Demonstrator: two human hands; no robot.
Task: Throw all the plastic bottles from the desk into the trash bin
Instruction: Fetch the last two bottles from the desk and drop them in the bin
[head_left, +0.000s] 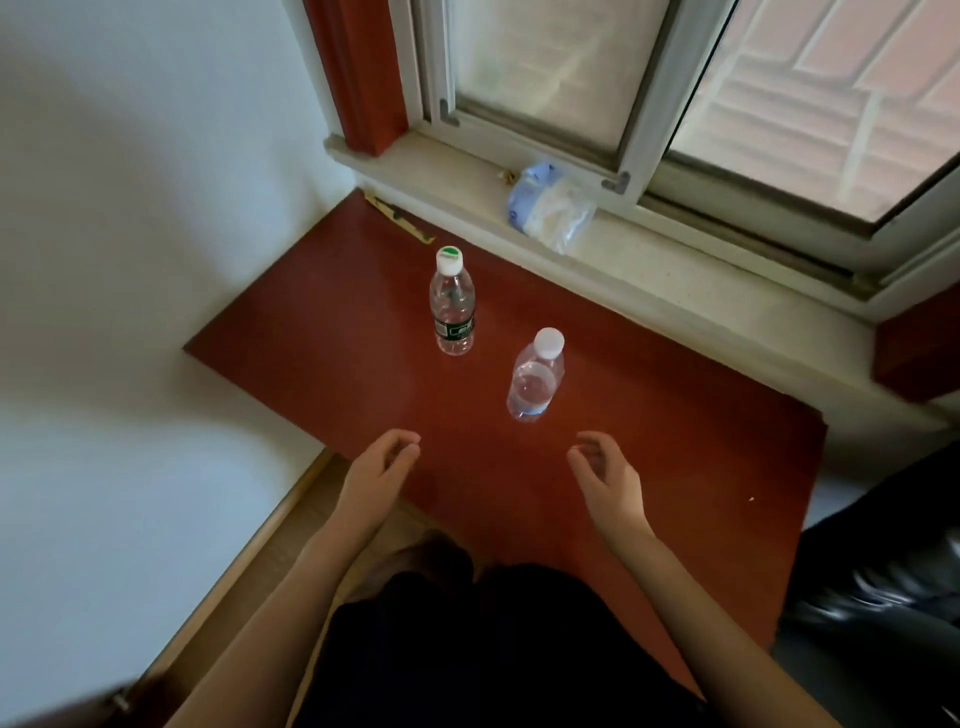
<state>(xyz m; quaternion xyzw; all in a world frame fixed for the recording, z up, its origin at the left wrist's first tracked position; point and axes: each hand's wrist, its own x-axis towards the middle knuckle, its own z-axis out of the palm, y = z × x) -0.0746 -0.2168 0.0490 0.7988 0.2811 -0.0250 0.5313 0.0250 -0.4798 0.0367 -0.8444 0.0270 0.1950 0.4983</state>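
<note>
A plain white wall fills the left side of the view, meeting the reddish-brown wooden surface at its left edge. The person's left hand hovers over the near part of that surface, empty, its fingers loosely curled and a little apart, touching nothing. Beyond it, toward the back, stands a clear plastic bottle with a dark green label and a white cap with a green top, upright and apart from the hand. To its right and nearer the person stands a second clear plastic bottle with a plain white cap and a thin blue band near its base, also upright; the two bottles are near each other but not touching. The right hand hangs just in front of this second bottle, empty as well, fingers half bent with a gap between thumb and forefinger. Farther back and to the right, a crumpled blue and clear plastic bag lies on the pale window sill, beneath the grey-framed sliding window.
</note>
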